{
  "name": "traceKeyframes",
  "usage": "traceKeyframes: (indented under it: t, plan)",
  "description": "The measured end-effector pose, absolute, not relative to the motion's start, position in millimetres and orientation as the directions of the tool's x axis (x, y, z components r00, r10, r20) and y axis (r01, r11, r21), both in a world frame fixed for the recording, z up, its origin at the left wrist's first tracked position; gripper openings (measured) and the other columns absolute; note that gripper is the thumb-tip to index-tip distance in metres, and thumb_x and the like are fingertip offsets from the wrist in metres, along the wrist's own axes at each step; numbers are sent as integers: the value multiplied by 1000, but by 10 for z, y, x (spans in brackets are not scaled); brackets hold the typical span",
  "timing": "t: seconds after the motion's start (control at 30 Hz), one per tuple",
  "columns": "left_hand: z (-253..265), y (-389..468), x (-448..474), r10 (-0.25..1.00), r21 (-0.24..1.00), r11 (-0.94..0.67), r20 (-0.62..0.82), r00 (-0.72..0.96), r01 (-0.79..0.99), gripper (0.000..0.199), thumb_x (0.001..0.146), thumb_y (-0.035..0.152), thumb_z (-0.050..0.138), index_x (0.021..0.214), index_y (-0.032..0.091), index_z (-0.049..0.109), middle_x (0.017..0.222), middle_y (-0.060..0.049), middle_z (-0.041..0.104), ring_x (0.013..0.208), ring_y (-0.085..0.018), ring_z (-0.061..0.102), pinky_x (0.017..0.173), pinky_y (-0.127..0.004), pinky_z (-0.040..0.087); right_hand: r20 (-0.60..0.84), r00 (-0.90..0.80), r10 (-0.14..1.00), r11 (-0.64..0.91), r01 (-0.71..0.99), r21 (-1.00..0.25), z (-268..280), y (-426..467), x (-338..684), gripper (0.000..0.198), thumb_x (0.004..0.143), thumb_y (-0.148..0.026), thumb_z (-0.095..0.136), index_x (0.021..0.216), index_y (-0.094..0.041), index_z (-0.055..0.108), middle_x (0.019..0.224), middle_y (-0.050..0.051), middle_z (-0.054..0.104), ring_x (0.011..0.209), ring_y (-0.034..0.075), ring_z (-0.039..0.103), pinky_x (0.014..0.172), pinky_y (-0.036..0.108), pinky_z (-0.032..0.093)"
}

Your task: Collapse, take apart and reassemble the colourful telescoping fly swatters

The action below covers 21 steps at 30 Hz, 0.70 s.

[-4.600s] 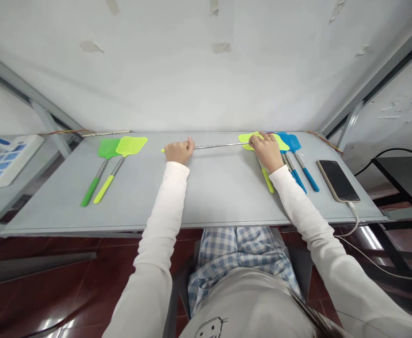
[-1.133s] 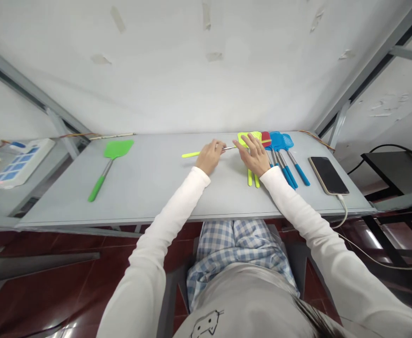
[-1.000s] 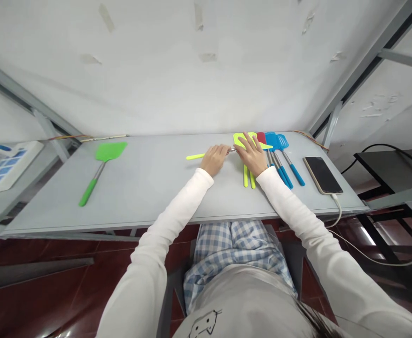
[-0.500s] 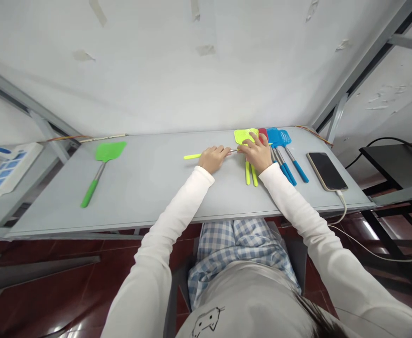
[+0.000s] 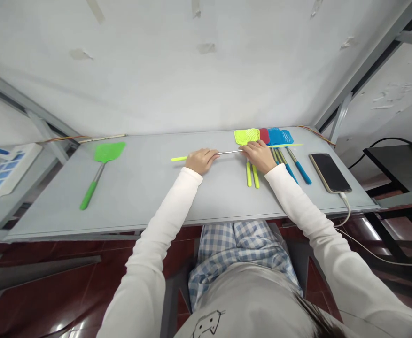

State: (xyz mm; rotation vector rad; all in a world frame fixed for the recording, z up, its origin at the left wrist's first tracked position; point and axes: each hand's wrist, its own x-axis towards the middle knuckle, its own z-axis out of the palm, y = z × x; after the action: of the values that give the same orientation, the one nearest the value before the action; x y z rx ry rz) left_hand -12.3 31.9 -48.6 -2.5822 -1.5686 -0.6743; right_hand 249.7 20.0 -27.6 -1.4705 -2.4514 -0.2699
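Note:
Between my hands a yellow fly swatter (image 5: 229, 152) is held sideways above the table, its thin metal shaft bare between them. My left hand (image 5: 200, 161) is closed around the handle side, with the yellow grip end sticking out to the left. My right hand (image 5: 259, 156) pinches the shaft near the head, which shows edge-on as a thin yellow strip to the right. Under and behind my right hand lie other yellow fly swatters (image 5: 245, 136), their two grips pointing toward me. A red fly swatter head (image 5: 264, 136) and blue fly swatters (image 5: 279, 136) lie beside them.
A green fly swatter (image 5: 109, 151) lies at the left of the grey table (image 5: 149, 188). On the right is a phone (image 5: 330, 172) with a white cable (image 5: 346, 205) plugged in. A white power strip (image 5: 10, 170) sits beyond the table's left end.
My left hand has moved left with the grip, and the bare metal shaft between my hands is longer. My right hand stays nearly in place; the swatter's edge-on head now shows farther right.

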Motion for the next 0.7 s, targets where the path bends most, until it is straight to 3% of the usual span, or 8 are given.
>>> traceKeyframes:
  t: [0.1,0.23,0.43,0.7]
  plan:
    - [-450,305,-94,838,172,-491,363,408,854,44,96,52,32,105,28,69,91,-10,69,86,-23,64,68,-32,38,277,-447,851,451,891,51,-254,197,2464,43,102,-34,25,103,-18,65,95,12,70,95,24,57,96,40,31]
    - [-387,349,-223,847,116,-464,351,401,878,45,96,54,31,102,29,68,87,-9,68,81,-22,63,63,-31,36,304,-423,854,423,903,67,-245,266,2628,42,102,-36,24,100,-20,63,93,10,69,90,24,53,93,40,30]
    - [-352,450,-616,849,104,-425,390,357,899,44,95,54,33,98,29,69,86,-8,70,79,-22,63,61,-30,33,397,-279,874,289,957,37,-203,365,2992,36,100,-24,28,99,-21,63,100,10,68,100,26,52,97,43,29]
    - [-354,442,-1121,833,22,-363,457,313,932,44,95,53,33,94,28,70,76,-7,67,71,-21,60,59,-31,31,481,-162,862,177,984,13,-175,399,3289,32,97,-23,35,100,-21,67,99,10,69,109,28,54,101,51,31]
